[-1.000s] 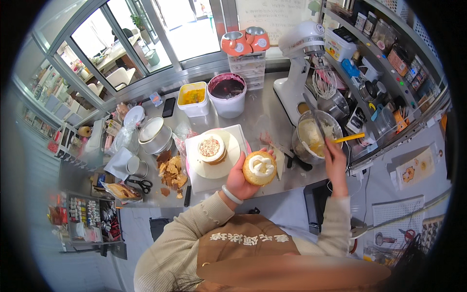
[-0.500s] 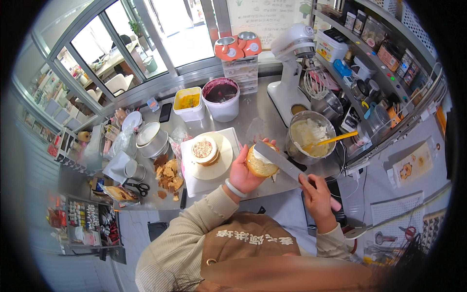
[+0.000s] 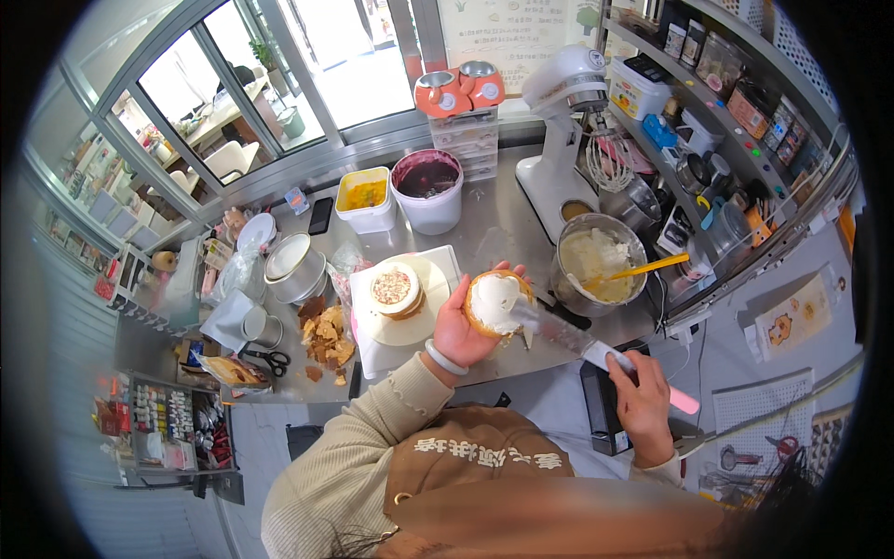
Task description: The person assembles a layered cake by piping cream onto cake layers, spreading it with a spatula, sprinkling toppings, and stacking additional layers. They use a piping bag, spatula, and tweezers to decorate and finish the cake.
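Note:
On the open palm of my left hand (image 3: 462, 333) rests a round sponge cake layer (image 3: 484, 326), my fingers curled round its edge. A mound of white cream (image 3: 496, 300) covers much of its top. My right hand (image 3: 641, 399) is closed round the handle of an icing spatula (image 3: 564, 334), whose pink end sticks out past the hand. The blade, smeared with motion, has its tip at the cake layer's right edge. Left of my left hand, a small layered cake (image 3: 396, 289) with a crumbly topping stands on a round pale board (image 3: 426, 323).
A steel bowl of cream (image 3: 565, 296) with a yellow-handled scraper (image 3: 656, 265) stands right, before a white stand mixer (image 3: 548, 182). Behind are tubs of dark purple filling (image 3: 430, 216) and yellow filling (image 3: 370, 220). Brown cake scraps (image 3: 328, 337) and scissors (image 3: 271, 361) lie left.
The spatula blade has moved off the top of the cake layer, down and to the right with my right hand. The white cream now shows spread wider on the layer.

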{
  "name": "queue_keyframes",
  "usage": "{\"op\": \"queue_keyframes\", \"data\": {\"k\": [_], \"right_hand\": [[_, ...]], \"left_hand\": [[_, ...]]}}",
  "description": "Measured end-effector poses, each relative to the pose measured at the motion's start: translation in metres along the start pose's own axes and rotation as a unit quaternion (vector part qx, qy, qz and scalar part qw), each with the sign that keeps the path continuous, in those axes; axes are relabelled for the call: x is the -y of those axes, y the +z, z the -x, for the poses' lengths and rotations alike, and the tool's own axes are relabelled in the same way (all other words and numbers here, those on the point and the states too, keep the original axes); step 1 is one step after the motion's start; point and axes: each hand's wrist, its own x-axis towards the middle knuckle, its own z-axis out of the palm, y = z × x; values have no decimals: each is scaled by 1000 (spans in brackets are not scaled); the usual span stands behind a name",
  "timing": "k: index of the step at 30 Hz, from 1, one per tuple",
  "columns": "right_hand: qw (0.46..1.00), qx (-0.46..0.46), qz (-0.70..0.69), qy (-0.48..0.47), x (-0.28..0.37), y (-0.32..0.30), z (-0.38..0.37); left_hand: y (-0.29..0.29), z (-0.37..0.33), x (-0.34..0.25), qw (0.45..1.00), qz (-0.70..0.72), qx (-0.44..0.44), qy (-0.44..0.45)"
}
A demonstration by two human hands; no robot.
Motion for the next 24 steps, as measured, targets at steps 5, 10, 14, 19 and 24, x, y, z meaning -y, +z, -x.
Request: {"op": "queue_keyframes", "data": {"k": [5,10,14,19,24], "right_hand": [[1000,6,-14,-2,6,19,-13],[1000,18,13,10,6,22,-15],[997,14,-44,59,11,18,-5],[994,5,-91,67,24,39,1],[996,33,-71,40,18,20,20]], "left_hand": [[2,0,5,998,-2,32,-59],[2,-1,1,999,-36,-15,-9],[0,-2,-5,998,-52,-16,22],[-2,-10,-2,1000,-25,-2,16],[-4,-14,-9,999,-32,-9,26]]}}
